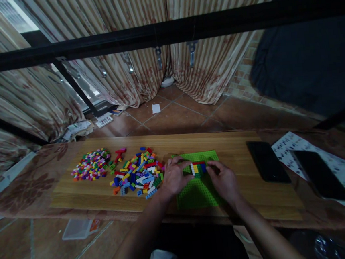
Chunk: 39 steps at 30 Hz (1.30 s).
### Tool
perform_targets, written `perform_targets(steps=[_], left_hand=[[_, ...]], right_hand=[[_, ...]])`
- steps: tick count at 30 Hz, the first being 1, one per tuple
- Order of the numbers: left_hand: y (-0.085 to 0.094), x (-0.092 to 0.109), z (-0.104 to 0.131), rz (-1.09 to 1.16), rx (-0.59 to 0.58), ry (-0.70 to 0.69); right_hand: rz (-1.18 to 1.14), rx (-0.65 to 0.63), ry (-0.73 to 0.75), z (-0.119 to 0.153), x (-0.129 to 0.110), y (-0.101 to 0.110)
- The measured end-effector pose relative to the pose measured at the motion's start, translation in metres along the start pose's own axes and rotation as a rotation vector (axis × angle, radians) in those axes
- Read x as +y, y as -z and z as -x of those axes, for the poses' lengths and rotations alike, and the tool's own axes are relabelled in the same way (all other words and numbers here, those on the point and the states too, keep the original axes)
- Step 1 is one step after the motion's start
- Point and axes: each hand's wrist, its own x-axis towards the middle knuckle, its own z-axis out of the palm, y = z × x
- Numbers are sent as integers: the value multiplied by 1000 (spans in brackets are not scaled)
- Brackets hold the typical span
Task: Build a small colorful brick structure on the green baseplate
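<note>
A green studded baseplate (pixel 201 195) lies on the wooden board. On its upper part sits a small block of toy bricks (pixel 195 169), with white on the left, yellow in the middle, red along the far edge and a blue brick (pixel 203 168) at the right end. My left hand (pixel 175 175) holds the white left end between thumb and fingers. At the other end, my right hand (pixel 224 178) has its fingertips closed at the blue brick. Its fingers partly hide what they touch.
A pile of mixed bricks (pixel 142 174) lies just left of my left hand, and a heap of tiny pieces (pixel 91 165) farther left. To the right are a black phone (pixel 267 161), a dark tablet-like device (pixel 321 175) and a printed sheet (pixel 291 141). A black rail (pixel 164 33) crosses beyond the board.
</note>
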Motion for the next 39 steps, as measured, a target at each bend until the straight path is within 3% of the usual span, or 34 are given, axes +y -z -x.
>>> perform_targets(steps=[11,17,25,32,39], left_hand=[[-2,-2,-2,9,6,0],[-1,-1,-2,8,5,10],[0,2,-2,-8,-4,21],[1,0,-2,7,-14,6],[1,-3,-2,-2,-22,-4]], right_hand=[[94,-65,176,-6,-16,-13],[147,-79,162,-2,-17,-17],[108,-3,50,-7,-2,0],[140,-45,45,0,13,11],[264,128,23,19,29,23]])
